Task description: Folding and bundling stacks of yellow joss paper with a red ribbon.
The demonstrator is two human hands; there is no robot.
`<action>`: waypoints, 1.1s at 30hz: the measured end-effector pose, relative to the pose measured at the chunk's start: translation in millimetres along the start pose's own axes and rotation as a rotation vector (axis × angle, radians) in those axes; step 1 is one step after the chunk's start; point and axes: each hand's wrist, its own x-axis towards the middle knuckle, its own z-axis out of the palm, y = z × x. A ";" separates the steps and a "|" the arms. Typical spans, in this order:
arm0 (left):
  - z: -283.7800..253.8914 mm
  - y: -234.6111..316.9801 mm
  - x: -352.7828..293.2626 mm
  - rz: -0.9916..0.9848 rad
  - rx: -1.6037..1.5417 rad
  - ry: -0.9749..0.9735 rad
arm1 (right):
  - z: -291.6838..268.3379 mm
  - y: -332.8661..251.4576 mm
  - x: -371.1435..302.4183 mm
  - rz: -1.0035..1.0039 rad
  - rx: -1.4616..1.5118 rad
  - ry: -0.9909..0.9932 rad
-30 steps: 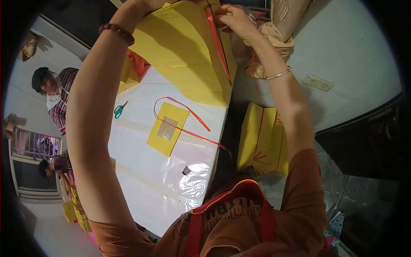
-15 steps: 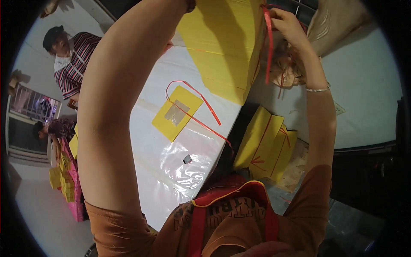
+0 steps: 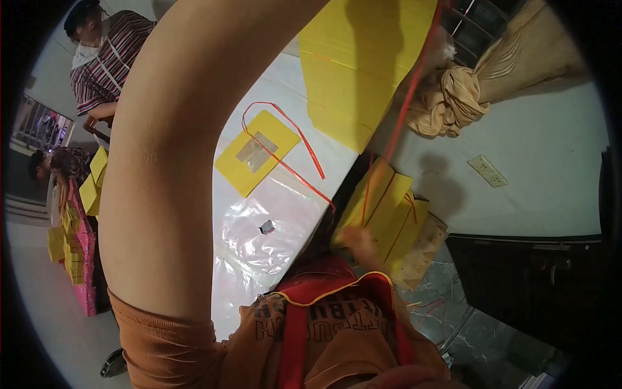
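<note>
My left arm (image 3: 162, 155) reaches up past the top edge, and its hand is out of view. Low on the right, my right hand (image 3: 358, 241) is smeared by motion in front of tied yellow bundles (image 3: 395, 217). A red plastic ribbon (image 3: 414, 81) runs down from the top edge toward this hand; whether the fingers grip it I cannot tell. A large yellow stack or block (image 3: 356, 78) stands at the far end of the white-covered table (image 3: 285, 78). Nearer lies a flat yellow piece (image 3: 233, 165) with a clear patch, a loose red ribbon (image 3: 301, 178) across it.
Clear plastic with a torn hole covers the table's near part (image 3: 253, 249). Right of it are a knotted tan curtain (image 3: 453, 104), a wall socket (image 3: 487, 170) and a dark cabinet (image 3: 518, 272). Two people are at left, one beside a pink-covered table (image 3: 83, 292) with yellow stacks.
My right hand has dropped from beside the top of the yellow block to low by the tied bundles. The red ribbon now stretches down with it. The view has shifted slightly.
</note>
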 end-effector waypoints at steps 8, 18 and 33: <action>10.7 30.2 -7.5 -0.056 -0.123 0.142 | 20.6 87.3 -0.3 -0.456 -0.769 -0.018; 12.0 44.8 -14.6 -0.166 -0.228 0.282 | -91.4 -70.5 43.8 -0.412 -0.521 0.437; -23.0 79.3 -87.2 -0.434 -0.251 0.507 | -47.8 -213.3 146.5 -0.872 0.178 0.913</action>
